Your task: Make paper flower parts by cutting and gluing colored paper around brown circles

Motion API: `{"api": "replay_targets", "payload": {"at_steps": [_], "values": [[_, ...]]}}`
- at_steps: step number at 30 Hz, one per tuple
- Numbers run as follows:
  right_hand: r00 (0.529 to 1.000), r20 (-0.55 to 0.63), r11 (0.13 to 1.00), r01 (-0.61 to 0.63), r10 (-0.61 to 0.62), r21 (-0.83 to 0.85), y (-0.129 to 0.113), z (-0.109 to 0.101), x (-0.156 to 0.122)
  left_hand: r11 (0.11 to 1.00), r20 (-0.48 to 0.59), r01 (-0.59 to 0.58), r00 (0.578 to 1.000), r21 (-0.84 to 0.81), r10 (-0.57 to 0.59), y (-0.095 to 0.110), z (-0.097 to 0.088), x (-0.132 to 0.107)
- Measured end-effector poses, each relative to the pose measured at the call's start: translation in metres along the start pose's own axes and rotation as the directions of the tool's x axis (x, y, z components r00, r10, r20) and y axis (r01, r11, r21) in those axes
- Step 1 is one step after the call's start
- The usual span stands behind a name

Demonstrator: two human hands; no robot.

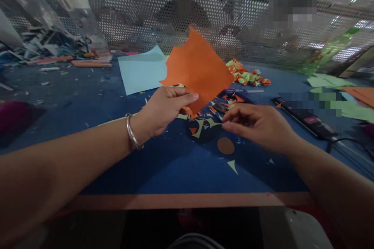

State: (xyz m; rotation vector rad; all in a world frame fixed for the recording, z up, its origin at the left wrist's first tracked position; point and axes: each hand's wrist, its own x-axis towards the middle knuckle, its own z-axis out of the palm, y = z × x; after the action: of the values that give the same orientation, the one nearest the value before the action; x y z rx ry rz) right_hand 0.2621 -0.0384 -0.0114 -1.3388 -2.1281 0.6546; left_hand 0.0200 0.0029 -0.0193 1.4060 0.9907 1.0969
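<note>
Orange, flat, four-cornered paper sheet point(198, 66), just one, is being held up above the blue table point(175, 171), in front of one pale blue paper sheet point(140, 72) that is lying behind it to the left. It is standing like a diamond, one tip pointing up, one corner pointing right and one pointing down; its longest span is running roughly upright, from upper tip to lower corner, and its upper-left side is showing scooped, curved cuts. Of the two hands, the left hand point(166, 113), wearing one silver metal bracelet point(133, 132), is pinching the sheet near its lower corner, thumb lying on the front face. The right hand point(254, 126) is hovering to the right with its fingers curled and thumb close to them; whether they are gripping a scrap, I cannot tell. Beneath and between the hands, pointed pale yellow-green paper scraps point(199, 129) and orange ones are lying in a jumble too dense to count. One brown oval disc point(226, 146) is lying nearer the table edge. Farther back, one heap of small crumpled orange and green paper pieces point(247, 77) is sitting, and one black phone point(305, 118) is lying right of the right hand. Two clear bottles are standing at the rear, one white-capped point(87, 27), one green-capped point(330, 52).
</note>
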Motion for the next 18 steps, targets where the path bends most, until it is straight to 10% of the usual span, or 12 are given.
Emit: {"api": "replay_targets", "payload": {"at_steps": [6,12,18], "values": [[0.958,0.286,0.973,0.091,-0.027,-0.210,-0.010,-0.002,-0.008,0.994,-0.003,0.066,0.998,-0.089,-0.066,0.001,0.003,-0.003],[0.918,0.372,0.990,-0.134,0.137,-0.034,-0.014,-0.003,-0.006,0.911,0.046,0.153,0.988,-0.384,-0.146,0.002,0.009,-0.005],[0.970,0.213,0.972,-0.158,0.120,0.172,-0.022,-0.008,0.002,0.846,0.043,0.198,0.978,-0.494,-0.204,0.006,0.014,-0.011]]}}
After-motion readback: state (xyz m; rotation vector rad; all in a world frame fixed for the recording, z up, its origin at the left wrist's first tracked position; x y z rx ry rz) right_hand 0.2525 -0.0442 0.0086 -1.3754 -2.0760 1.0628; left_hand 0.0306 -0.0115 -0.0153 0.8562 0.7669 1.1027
